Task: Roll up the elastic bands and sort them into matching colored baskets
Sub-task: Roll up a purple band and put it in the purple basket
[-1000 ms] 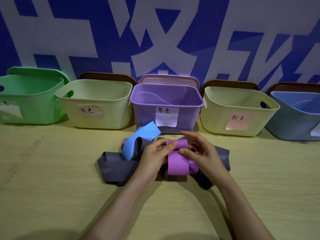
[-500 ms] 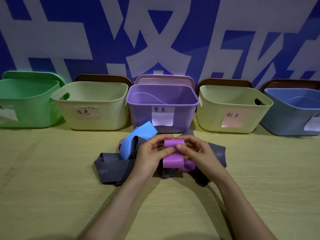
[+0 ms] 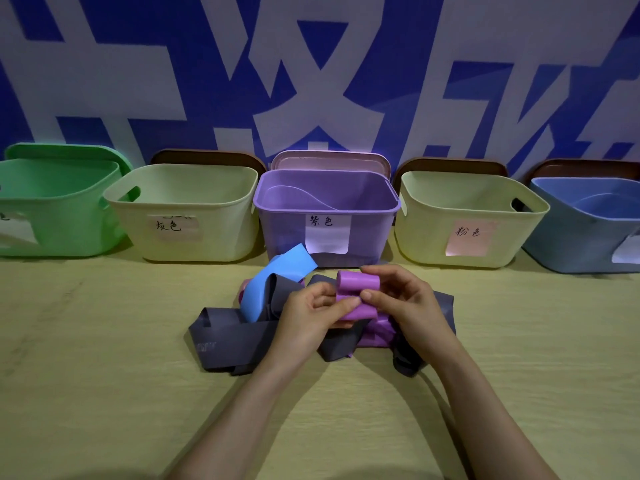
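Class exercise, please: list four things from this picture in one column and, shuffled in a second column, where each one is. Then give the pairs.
1. purple band
2. blue band
3. green basket
4. purple basket

A. middle of the basket row
B. pinched between left hand and right hand, partly rolled
C. left end of the basket row
D. draped over the grey band, unrolled

Pairs: 1-B, 2-D, 3-C, 4-A.

A pale wooden table (image 3: 104, 393) meets a blue-and-white, perhaps printed, wall (image 3: 138, 81).
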Motion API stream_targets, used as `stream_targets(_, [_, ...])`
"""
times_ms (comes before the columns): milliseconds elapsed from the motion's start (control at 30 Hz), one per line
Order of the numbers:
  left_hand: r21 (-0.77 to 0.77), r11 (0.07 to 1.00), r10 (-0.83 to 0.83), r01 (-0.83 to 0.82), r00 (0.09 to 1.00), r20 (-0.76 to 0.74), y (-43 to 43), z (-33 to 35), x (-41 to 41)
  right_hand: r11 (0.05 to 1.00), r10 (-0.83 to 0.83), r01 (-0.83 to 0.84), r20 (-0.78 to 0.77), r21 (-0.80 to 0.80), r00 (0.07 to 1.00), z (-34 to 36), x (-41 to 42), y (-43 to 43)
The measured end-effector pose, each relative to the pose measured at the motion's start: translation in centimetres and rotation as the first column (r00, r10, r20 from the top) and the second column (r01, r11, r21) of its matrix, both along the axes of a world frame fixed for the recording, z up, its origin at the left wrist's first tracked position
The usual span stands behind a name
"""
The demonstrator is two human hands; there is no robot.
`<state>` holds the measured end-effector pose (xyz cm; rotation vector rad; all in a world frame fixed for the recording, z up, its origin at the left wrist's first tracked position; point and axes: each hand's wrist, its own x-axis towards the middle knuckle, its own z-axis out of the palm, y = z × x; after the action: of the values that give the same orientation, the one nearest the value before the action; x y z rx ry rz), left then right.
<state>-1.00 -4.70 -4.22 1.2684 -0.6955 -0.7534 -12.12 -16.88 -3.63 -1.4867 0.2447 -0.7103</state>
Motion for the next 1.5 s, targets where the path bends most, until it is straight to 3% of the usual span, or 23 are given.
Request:
stream_targets(400, [0.02, 0.999, 0.047, -0.045, 0.991, -0.126, 0.1, 0.8, -0.4, 0.998, 0.055, -0.055, -0.027, -0.027, 0.998, -0.2, -0.1, -0.2])
stream_targets(600, [-0.013, 1.0, 0.022, -0.024, 0.989, -0.145, 0.3, 0.8, -0.1, 0.99, 0.136, -0.134, -0.04, 0.047, 0.99, 0.1, -0.3, -0.3])
stream_targets(1000, [-0.087, 0.996, -0.025, 0.01, 0.986, -0.167, 0.2, 0.5, -0.2, 0.999, -0.018, 0.02, -0.048, 0.05, 0.999, -0.4, 0.3, -0.2])
stream_targets(1133, [-0.114, 0.992, 0.035, -0.046, 0.995, -0.093, 0.1, 0.3, 0.0, 0.997, -0.016, 0.019, -0.04, 0.074, 0.999, -0.1, 0.4, 0.0])
stream_targets(1367, [-0.142, 0.99, -0.006, -0.006, 0.997, -0.083, 0.0, 0.6, 0.0, 0.995, -0.068, 0.07, 0.031, -0.065, 0.997, 0.3, 0.2, 0.6])
stream_targets(1500, [-0.088, 0.996, 0.028, -0.009, 0.975, 0.22, 0.2, 0.2, 0.7, 0.997, -0.058, 0.061, 0.062, -0.045, 0.996, 0.4, 0.3, 1.3])
